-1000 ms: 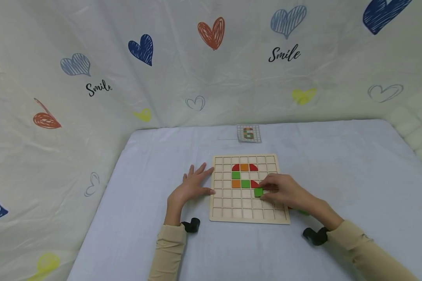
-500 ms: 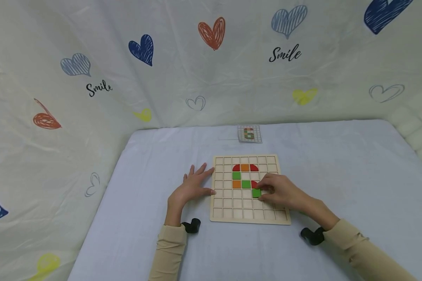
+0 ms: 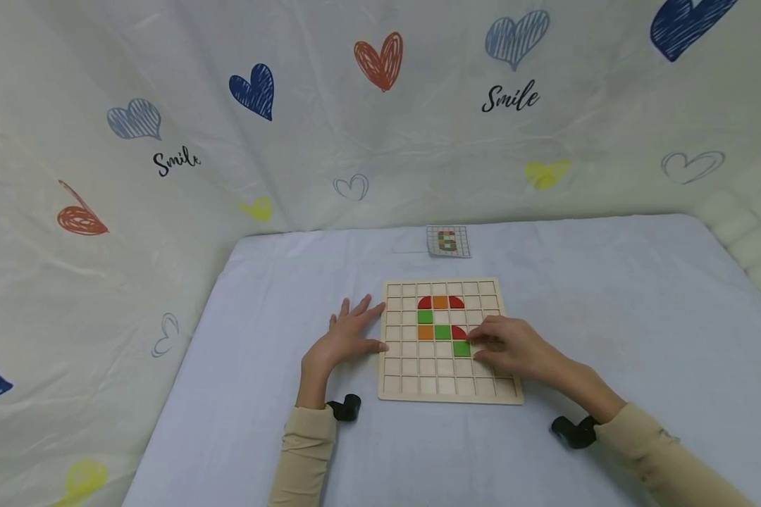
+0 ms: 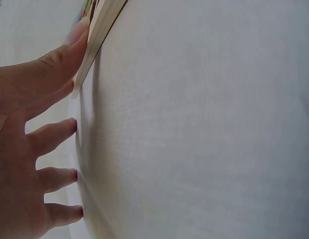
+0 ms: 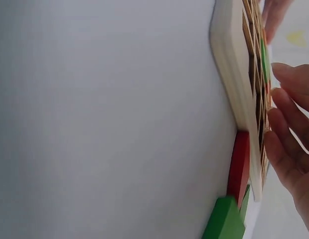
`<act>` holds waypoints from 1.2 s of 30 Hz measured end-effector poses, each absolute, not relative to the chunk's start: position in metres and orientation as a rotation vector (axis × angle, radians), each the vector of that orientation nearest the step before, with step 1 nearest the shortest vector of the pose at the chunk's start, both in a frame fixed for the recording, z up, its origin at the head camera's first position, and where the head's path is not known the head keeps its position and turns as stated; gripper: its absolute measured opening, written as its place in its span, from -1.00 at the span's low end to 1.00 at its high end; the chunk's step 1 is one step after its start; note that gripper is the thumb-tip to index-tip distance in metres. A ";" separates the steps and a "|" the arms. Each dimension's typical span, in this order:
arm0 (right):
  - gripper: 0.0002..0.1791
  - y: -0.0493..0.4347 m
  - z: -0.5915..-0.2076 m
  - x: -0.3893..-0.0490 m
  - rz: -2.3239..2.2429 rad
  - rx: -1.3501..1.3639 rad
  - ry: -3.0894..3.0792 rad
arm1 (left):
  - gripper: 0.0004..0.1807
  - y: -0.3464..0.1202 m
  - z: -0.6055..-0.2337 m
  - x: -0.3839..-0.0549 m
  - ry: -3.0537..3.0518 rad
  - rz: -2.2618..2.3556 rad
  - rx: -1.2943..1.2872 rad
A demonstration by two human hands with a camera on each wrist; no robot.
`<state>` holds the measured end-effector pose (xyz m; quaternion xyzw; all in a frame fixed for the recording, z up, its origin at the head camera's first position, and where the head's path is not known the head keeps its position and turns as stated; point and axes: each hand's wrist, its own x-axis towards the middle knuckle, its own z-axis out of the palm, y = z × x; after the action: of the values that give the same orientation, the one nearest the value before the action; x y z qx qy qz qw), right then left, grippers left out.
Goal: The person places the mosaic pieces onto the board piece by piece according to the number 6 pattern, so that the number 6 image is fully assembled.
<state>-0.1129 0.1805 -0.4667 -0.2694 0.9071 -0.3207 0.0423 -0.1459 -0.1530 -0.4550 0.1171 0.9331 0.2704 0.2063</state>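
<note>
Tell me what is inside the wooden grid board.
The wooden grid board holds three red pieces, two orange pieces and three green pieces. The right hand covers part of its right side; whether anything lies beneath cannot be seen.

– Where does your grid board (image 3: pixel 428 366) lie?
– On the tabletop (image 3: pixel 292 282), between your left hand (image 3: pixel 347 336) at its left edge and your right hand (image 3: pixel 515 346) over its right side.
– And your tiles (image 3: pixel 442 332)?
– In the board's cells, the nearest tile (image 3: pixel 461 348) just left of your right hand. Loose pieces (image 5: pixel 238 167) lie beside the right edge, and a card (image 3: pixel 448 241) beyond the far edge.
</note>
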 end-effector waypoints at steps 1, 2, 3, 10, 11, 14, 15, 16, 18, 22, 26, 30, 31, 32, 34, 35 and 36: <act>-0.71 0.183 -0.466 -0.111 -0.981 -0.829 2.790 | -0.09 -0.153 -0.455 -0.146 2.599 0.753 0.327; -0.71 0.185 -0.466 -0.110 -0.984 -0.832 2.800 | -0.09 -0.153 -0.454 -0.146 2.600 0.754 0.328; -0.71 0.188 -0.466 -0.108 -0.984 -0.829 2.813 | -0.09 -0.153 -0.454 -0.145 2.601 0.754 0.330; -0.69 0.207 -0.465 -0.094 -1.031 -0.812 2.880 | -0.08 -0.153 -0.455 -0.146 2.610 0.742 0.343; -0.69 0.210 -0.465 -0.092 -1.036 -0.814 2.890 | -0.08 -0.153 -0.456 -0.147 2.611 0.743 0.343; -0.68 0.218 -0.467 -0.088 -1.025 -0.837 2.930 | -0.09 -0.153 -0.457 -0.147 2.611 0.743 0.339; -0.68 0.220 -0.468 -0.087 -1.020 -0.851 2.942 | -0.09 -0.153 -0.457 -0.147 2.613 0.743 0.340; -0.68 0.223 -0.469 -0.086 -1.015 -0.867 2.955 | -0.09 -0.153 -0.457 -0.147 2.614 0.742 0.342; -0.67 0.228 -0.470 -0.084 -0.999 -0.900 2.980 | -0.09 -0.153 -0.457 -0.147 2.614 0.742 0.343; -0.66 0.235 -0.473 -0.078 -0.950 -0.911 3.018 | -0.09 -0.153 -0.457 -0.147 2.615 0.739 0.346; -0.66 0.239 -0.473 -0.073 -0.850 -0.846 3.027 | -0.09 -0.153 -0.457 -0.147 2.614 0.736 0.340; -0.67 0.241 -0.472 -0.069 -0.738 -0.776 3.029 | -0.08 -0.153 -0.459 -0.147 2.610 0.738 0.337; -0.67 0.241 -0.472 -0.069 -0.719 -0.766 3.033 | -0.08 -0.153 -0.459 -0.147 2.610 0.739 0.338; -0.68 0.240 -0.472 -0.069 -0.706 -0.758 3.036 | -0.08 -0.153 -0.459 -0.148 2.610 0.737 0.337; -0.69 0.240 -0.473 -0.068 -0.696 -0.759 3.047 | -0.08 -0.154 -0.460 -0.148 2.609 0.732 0.336; -0.69 0.239 -0.474 -0.068 -0.698 -0.766 3.056 | -0.08 -0.154 -0.460 -0.148 2.610 0.734 0.337; -0.70 0.239 -0.474 -0.069 -0.700 -0.777 3.067 | -0.08 -0.154 -0.461 -0.148 2.609 0.734 0.336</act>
<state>-0.0686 0.2391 -0.4743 -0.2395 0.9453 -0.2159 -0.0494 -0.1484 -0.1540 -0.4610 0.1203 0.9353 0.2631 0.2037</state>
